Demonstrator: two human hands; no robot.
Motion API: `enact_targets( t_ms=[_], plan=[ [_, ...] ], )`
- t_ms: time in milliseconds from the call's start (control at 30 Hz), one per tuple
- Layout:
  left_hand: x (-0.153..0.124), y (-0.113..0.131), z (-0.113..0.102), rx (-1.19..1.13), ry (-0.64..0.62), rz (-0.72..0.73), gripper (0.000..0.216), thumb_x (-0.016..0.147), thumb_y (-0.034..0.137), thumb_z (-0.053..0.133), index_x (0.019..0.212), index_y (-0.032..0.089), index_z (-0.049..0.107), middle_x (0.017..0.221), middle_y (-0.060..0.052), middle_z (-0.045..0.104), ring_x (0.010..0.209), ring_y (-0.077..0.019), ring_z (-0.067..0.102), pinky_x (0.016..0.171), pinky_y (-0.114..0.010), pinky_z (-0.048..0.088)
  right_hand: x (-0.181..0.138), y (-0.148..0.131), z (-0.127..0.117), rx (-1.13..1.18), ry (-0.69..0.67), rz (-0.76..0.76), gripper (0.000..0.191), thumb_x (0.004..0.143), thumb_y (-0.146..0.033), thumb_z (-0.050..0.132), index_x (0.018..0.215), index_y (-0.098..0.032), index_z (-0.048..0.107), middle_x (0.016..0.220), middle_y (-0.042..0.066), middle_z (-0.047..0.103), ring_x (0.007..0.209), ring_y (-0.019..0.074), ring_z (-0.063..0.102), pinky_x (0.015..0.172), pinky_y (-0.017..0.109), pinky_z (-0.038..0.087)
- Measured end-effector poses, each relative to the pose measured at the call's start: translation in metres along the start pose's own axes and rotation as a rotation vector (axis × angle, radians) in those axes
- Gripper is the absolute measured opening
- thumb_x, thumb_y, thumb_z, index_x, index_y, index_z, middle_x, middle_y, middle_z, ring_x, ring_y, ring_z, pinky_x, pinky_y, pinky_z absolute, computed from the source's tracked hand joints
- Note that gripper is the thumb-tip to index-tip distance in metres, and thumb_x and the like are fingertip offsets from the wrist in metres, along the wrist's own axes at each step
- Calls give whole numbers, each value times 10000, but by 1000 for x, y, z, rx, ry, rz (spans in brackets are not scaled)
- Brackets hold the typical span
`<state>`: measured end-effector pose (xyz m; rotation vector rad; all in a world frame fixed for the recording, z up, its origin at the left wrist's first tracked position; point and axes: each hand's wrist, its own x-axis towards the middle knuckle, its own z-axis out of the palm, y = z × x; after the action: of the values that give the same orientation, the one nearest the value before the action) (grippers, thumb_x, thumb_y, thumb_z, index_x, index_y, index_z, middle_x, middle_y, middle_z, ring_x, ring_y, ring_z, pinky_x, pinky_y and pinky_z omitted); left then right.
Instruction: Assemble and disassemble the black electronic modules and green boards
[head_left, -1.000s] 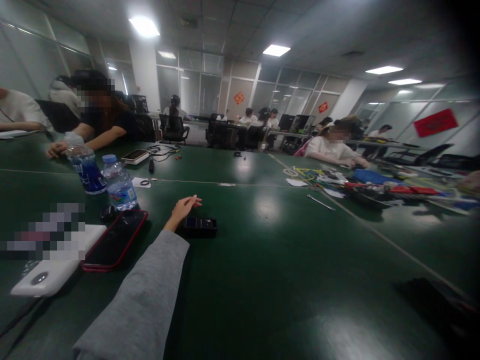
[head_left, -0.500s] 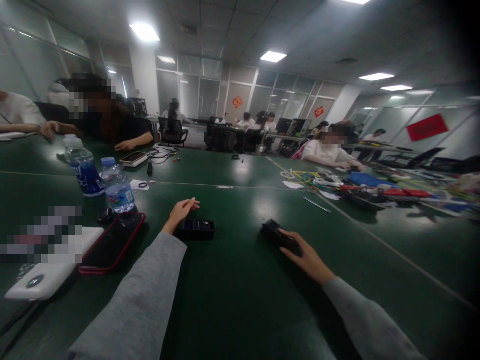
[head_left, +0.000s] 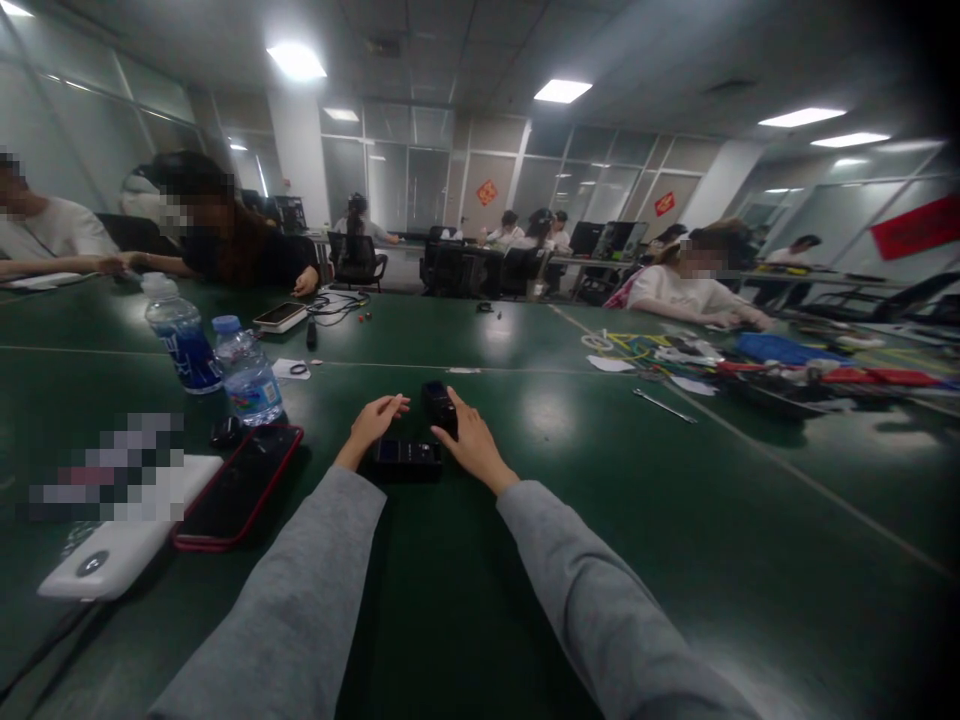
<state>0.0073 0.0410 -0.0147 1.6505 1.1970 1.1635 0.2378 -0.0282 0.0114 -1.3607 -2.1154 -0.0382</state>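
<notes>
My right hand (head_left: 471,440) is closed round a small black handheld device (head_left: 436,400), thumb on the near side and fingers on the far side. This device is tilted up just behind a second black box-like item (head_left: 409,457), which lies on the green table (head_left: 600,560). Beside that item's left end rests my left hand (head_left: 373,424), fingers stretched loosely to the right, with nothing visible in them. The exact kind of either black item is too dark to make out.
To the left are a red-edged phone (head_left: 240,490), a white power bank (head_left: 127,540) and two bottles, one blue-labelled (head_left: 184,340) and one clear (head_left: 247,380). A wrench (head_left: 664,406) and tangled cables (head_left: 637,350) lie right. Other people sit across the table.
My right hand has carried the black device leftward from the right side, up to the black item by my left hand. My left hand has barely moved; the view has shifted slightly.
</notes>
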Motion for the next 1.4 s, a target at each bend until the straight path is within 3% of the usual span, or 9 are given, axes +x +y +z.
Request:
enact_targets(
  t_ms=[200,333,467,633,800,967,1167,1267,1400],
  plan=[
    [3,-7,0,11,-4,1,566,842,639,489,1071,172,711,999,-107,735,837,-203,674,863,-366,500,-2,2,-5,115,49,7,400,994,-414,523,1327,-199,473,1204,89,564,1065,246,545,936,386,464],
    [4,-9,0,3,-8,6,564,841,639,492,1067,171,711,992,-110,734,844,-207,674,856,-368,503,-2,2,-3,121,14,-24,362,1004,-322,509,1350,-225,465,1198,69,566,1062,227,545,916,366,478],
    [3,-7,-1,9,-19,1,571,837,642,497,1077,167,706,1000,-111,731,848,-208,674,858,-370,503,-1,4,-1,32,-43,-41,476,991,-202,489,1451,-234,371,1115,78,570,1011,231,540,893,371,482],
    [1,-3,-1,25,-24,-5,566,841,638,492,1085,173,704,1008,-106,730,856,-207,677,872,-372,499,0,0,-4,-44,-109,-58,558,993,-215,481,1508,-253,270,1080,83,552,969,244,532,855,378,484],
    [0,-2,0,13,-11,-15,551,841,627,503,1074,172,707,993,-104,732,861,-205,675,871,-365,498,0,-7,-10,68,-47,-67,380,1029,-196,355,1399,-234,434,1156,73,562,1041,227,525,927,371,448],
    [1,-3,0,24,-14,-6,548,844,628,498,1073,177,708,977,-96,733,858,-205,671,871,-362,497,-1,-8,-11,133,-52,-59,337,1041,-222,344,1332,-228,514,1125,64,588,1039,219,533,935,361,436],
    [0,0,0,45,-2,-2,566,856,631,469,1069,161,702,966,-101,731,831,-200,671,859,-361,501,1,-34,-23,340,129,15,313,1056,-345,347,1233,-217,572,1160,65,573,1087,214,521,964,352,429],
    [-3,4,-1,31,0,20,543,860,617,473,1056,167,705,997,-95,728,859,-203,670,862,-352,500,7,-52,-35,506,-10,-127,341,1024,-395,471,1323,-237,510,1247,57,534,1115,200,508,982,346,429],
    [-5,8,-2,-1,19,9,519,865,597,481,1056,167,702,1019,-99,722,887,-211,666,850,-353,504,11,-69,-52,532,-394,-356,661,870,-311,732,1435,-261,391,1349,72,464,1216,231,446,1058,402,377]
  ],
)
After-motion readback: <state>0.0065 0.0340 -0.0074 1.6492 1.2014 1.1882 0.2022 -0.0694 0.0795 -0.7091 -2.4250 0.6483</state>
